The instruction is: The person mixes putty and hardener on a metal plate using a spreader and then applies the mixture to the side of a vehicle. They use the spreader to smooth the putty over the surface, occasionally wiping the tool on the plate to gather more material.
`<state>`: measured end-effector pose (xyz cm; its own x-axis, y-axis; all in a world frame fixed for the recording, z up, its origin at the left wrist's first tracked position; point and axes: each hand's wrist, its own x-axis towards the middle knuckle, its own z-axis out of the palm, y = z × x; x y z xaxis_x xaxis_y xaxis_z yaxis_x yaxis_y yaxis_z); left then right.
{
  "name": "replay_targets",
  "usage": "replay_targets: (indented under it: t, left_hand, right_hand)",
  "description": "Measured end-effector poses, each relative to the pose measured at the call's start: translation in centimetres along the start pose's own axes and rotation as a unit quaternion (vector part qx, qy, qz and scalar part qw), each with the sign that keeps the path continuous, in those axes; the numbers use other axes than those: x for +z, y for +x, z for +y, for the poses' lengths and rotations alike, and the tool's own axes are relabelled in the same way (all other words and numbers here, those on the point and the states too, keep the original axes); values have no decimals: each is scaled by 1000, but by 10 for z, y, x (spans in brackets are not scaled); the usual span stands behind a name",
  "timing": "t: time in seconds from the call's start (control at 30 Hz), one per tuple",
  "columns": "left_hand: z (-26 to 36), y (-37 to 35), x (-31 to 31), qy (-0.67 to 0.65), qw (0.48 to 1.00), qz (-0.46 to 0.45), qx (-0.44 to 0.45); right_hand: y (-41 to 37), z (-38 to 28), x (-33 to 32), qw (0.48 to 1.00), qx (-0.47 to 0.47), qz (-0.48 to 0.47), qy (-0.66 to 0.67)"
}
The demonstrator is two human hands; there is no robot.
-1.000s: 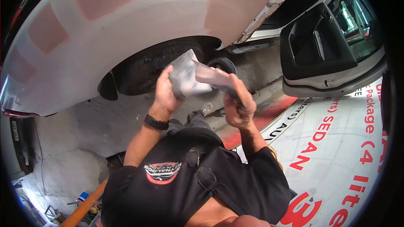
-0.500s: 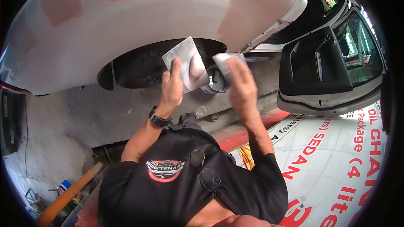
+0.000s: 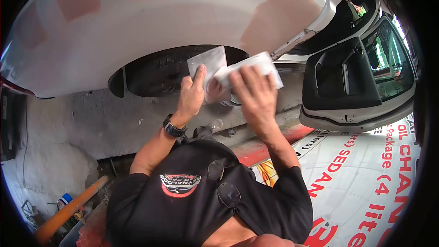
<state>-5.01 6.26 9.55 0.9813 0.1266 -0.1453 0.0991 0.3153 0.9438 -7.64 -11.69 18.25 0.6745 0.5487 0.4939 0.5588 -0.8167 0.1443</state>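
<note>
My left hand (image 3: 192, 95), with a watch on its wrist, grips a flat pale plate (image 3: 208, 61), thumb on top. A pinkish paste mound (image 3: 215, 88) lies on the plate's lower right part. My right hand (image 3: 257, 93) is closed on a whitish flat spreader (image 3: 261, 64), fingers pressed over its face. The spreader's left edge overlaps the plate beside the paste. Motion blurs the right fingers. Under both hands, a can (image 3: 231, 102) is mostly hidden.
A white car fender (image 3: 151, 23) with pinkish patches spans the top, above a dark tire (image 3: 153, 75). An open car door (image 3: 343, 77) stands at the right. A printed banner (image 3: 352, 160) lies at lower right, an orange pole (image 3: 73, 210) at lower left.
My right hand has brought the spreader left and over the plate's right side, covering more of the can. The plate in my left hand has tilted and shifted slightly right.
</note>
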Motion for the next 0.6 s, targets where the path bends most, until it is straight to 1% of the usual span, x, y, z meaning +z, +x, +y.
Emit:
replay_targets:
  t: [0.03, 0.07, 0.1, 0.13, 0.17, 0.2, 0.23, 0.27, 0.3, 0.37, 0.4, 0.43, 0.47, 0.53, 0.57, 0.6]
  left_hand:
    - [-2, 1, -1, 0, 1000, -2, 21]
    - [-4, 2, -1, 2, 999, -6, 43]
    - [-5, 4, -2, -5, 999, -7, 32]
    - [-6, 7, -3, -13, 1000, -7, 21]
    - [-6, 5, -5, -49, 999, -4, -3]
    - [11, -1, -2, -88, 996, -5, -28]
    - [21, -3, 2, -126, 991, -7, -49]
    - [22, -1, 3, -198, 976, -28, -85]
    - [23, 0, 0, -186, 978, -44, -88]
    - [22, 0, -10, -156, 981, -68, -95]
    - [11, 5, -13, -206, 974, -60, -74]
    - [3, 8, -14, -257, 964, -48, -54]
    - [11, 6, -14, -283, 955, -57, -62]
    - [11, 8, -14, -316, 929, -122, -148]
    - [9, 9, -16, -332, 911, -151, -192]
    - [-14, 20, -26, -361, 855, -277, -248]
  right_hand:
    - [-2, -3, 8, 996, -62, -67, 0]
    - [-3, -2, 5, 994, -76, -73, 24]
    - [-2, 2, 1, 991, -96, -80, 45]
    - [3, 5, -4, 989, -65, -74, 108]
    - [6, 10, -14, 983, -28, -68, 166]
    - [9, 16, -23, 974, 9, -59, 220]
    - [13, 20, -19, 924, 47, -7, 379]
    - [12, 19, -10, 919, 46, 9, 392]
    - [7, 17, 4, 912, 44, 26, 407]
    - [-17, 3, 30, 920, 76, -3, 385]
    - [-37, 7, 40, 958, 54, -36, 279]
    - [-54, 13, 48, 982, 31, -73, 172]
    - [-63, 18, 53, 970, 61, -77, 222]
    - [-70, 21, 54, 934, 122, -86, 326]
    - [-70, 25, 54, 899, 158, -74, 402]
    - [-61, 27, 44, 856, 191, -61, 476]
